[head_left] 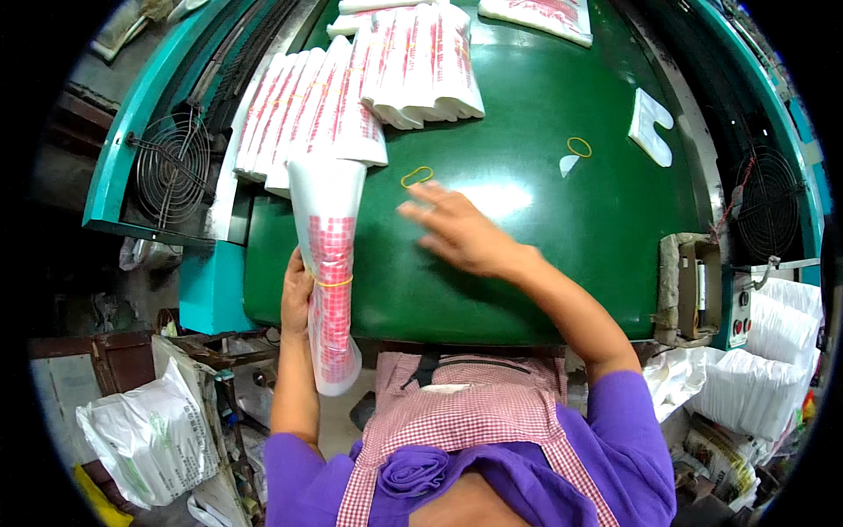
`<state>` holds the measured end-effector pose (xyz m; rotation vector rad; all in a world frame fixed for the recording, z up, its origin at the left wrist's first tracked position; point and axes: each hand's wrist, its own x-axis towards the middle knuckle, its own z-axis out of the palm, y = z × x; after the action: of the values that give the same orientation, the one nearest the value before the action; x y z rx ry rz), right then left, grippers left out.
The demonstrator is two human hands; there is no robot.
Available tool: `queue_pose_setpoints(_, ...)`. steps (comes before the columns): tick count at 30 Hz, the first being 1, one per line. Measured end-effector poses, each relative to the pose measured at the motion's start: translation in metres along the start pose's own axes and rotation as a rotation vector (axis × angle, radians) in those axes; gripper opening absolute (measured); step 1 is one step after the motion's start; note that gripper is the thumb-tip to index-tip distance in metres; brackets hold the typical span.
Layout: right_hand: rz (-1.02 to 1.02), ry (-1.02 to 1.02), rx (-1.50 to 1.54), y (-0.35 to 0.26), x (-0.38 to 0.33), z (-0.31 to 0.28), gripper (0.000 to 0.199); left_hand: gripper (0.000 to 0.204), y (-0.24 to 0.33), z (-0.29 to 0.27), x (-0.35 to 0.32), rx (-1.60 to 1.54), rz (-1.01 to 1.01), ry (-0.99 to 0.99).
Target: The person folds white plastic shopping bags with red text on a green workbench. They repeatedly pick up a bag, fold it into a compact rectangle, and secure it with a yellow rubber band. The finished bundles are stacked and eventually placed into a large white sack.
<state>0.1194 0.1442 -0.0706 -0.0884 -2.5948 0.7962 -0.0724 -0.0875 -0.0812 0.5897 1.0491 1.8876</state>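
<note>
My left hand (298, 294) is closed around the side of a rolled bundle of plastic bags (330, 241), white with red print. A yellow rubber band (335, 284) circles that roll near its middle. The roll stands lengthwise over the belt's near left part, its lower end past the edge. My right hand (464, 233) hovers over the green belt (544, 290), fingers spread and slightly blurred, holding nothing visible. Just beyond its fingertips lies a loose yellow rubber band (417, 176).
Rows of banded bag rolls (421, 70) lie at the far left, with a flat bag stack (544, 16) behind. Right of them are another rubber band (580, 147), a white scrap (568, 165) and a cut-out plastic piece (650, 127). Fan guards (171, 167) flank the belt.
</note>
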Motion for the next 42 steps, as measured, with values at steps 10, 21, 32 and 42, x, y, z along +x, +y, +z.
queue_pose_setpoints(10,0.601,0.229,-0.813,0.188,-0.035,-0.068,0.059,0.048,-0.022,-0.011,0.001,-0.168,0.023,0.077)
queue_pose_setpoints(21,0.554,0.417,0.738,0.096,0.107,-0.097,0.056,0.047,-0.019,0.099,0.181,0.033,-0.012,0.096)
queue_pose_setpoints(32,0.78,0.347,0.121,0.267,0.184,-0.156,0.072,0.091,0.019,0.096,0.348,1.708,0.051,0.141)
queue_pose_setpoints(42,0.855,-0.012,0.037,0.151,0.216,-0.051,0.118,0.084,0.003,0.066,0.298,1.61,0.215,0.04)
